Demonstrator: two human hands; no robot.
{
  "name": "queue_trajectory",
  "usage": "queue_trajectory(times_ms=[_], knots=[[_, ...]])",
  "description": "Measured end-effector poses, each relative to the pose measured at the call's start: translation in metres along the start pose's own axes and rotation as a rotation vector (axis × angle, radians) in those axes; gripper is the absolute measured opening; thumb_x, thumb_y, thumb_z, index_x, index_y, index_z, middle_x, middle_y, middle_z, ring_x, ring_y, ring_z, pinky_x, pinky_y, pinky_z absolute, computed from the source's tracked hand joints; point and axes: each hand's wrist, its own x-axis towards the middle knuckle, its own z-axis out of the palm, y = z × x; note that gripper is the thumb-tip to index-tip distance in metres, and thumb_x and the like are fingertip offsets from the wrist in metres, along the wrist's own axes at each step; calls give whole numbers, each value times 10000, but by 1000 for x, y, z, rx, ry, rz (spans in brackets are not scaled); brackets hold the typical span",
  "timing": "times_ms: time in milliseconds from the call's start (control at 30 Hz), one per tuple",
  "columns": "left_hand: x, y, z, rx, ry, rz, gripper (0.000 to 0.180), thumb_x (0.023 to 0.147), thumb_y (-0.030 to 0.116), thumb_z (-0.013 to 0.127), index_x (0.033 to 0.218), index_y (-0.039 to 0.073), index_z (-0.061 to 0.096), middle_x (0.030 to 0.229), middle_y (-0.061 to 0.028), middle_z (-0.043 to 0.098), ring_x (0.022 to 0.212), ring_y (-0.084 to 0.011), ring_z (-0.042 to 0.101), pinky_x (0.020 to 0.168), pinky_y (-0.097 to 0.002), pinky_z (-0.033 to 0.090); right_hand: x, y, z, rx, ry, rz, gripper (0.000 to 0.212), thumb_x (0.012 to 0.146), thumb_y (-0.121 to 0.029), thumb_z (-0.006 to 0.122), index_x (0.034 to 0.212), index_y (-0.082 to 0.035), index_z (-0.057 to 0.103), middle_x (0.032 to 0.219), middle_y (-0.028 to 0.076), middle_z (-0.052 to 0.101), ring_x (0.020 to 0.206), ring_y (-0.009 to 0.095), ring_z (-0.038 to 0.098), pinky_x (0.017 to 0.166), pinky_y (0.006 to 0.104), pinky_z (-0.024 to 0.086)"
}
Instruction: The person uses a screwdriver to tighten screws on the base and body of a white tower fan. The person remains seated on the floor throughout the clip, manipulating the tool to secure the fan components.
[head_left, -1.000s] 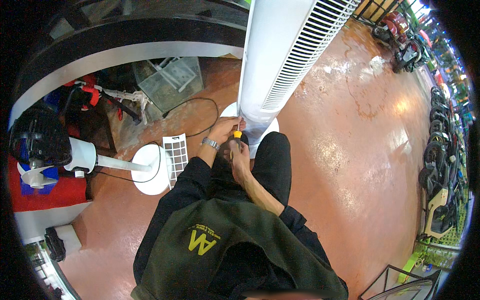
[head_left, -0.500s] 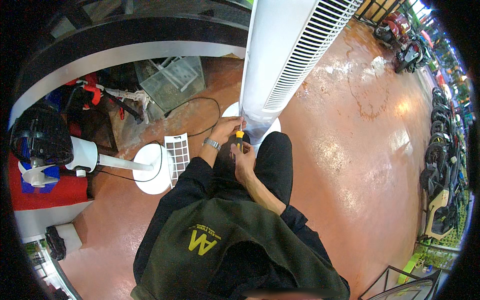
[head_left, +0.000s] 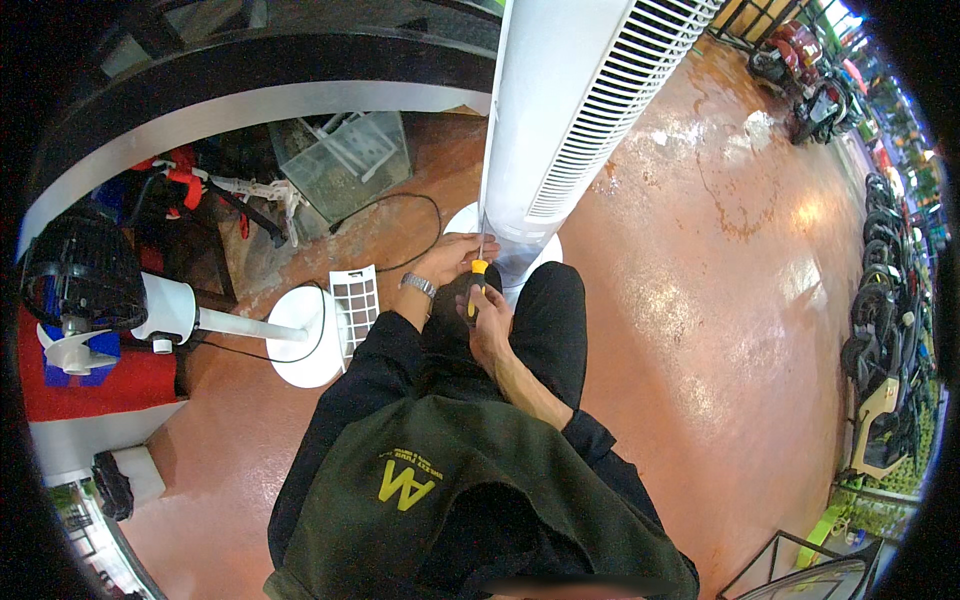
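A tall white tower fan (head_left: 560,120) with a slatted grille rises from a round white base (head_left: 465,219) in front of my knees. In my right hand (head_left: 490,318) is a screwdriver (head_left: 479,270) with a yellow and black handle, its thin shaft directed at the fan's lower left edge. My left hand (head_left: 450,257), wearing a metal watch, has its fingers closed around the shaft near the tip, close to the fan. What the tip meets is too small to make out.
Left of me stands a white pedestal fan (head_left: 170,310) with a bare blade, beside a white grid panel (head_left: 354,312). A black cable (head_left: 437,215) curls over the floor near a clear plastic bin (head_left: 350,160). Motorbikes (head_left: 880,310) line the far right.
My right hand has shifted slightly left and its grip on the handle has changed, showing more of the yellow. The left hand has moved slightly; the tower fan stays put.
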Motion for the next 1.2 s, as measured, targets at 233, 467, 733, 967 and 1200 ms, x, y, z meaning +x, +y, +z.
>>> queue_trajectory(times_ms=[233,467,733,967,1200], knots=[[15,-13,-9,111,92,42,247,946,169,571,1087,-29,614,974,-99,657,875,-186,625,789,-300,516,8,18,-3,-303,33,-109,271,967,-230,518,1107,3,518,923,80,602,761,196,622,683,306,529],[1,-1,3,40,29,54,267,949,186,567,1097,-34,601,1009,-121,661,905,-197,638,798,-286,514,-16,-18,4,371,-139,249,314,956,-265,546,1103,6,482,898,73,578,741,177,607,630,272,508],[17,-8,-3,153,125,51,282,947,198,572,1104,-35,595,1036,-125,659,928,-201,640,828,-313,530,11,-1,5,-294,-52,-4,350,999,-363,429,1068,-30,516,810,81,592,686,187,597,572,300,503],[17,-9,-7,83,74,74,282,920,174,623,1095,-47,612,999,-124,672,898,-191,649,790,-292,536,7,-8,4,74,-3,196,283,976,-292,516,1069,-25,499,752,44,550,621,148,560,514,267,462],[18,-5,-5,197,133,104,306,942,208,586,1111,-47,608,1040,-125,664,943,-189,644,798,-299,530,7,2,24,-257,125,-74,265,922,-210,575,1044,12,497,785,51,554,605,105,530,509,262,435]])
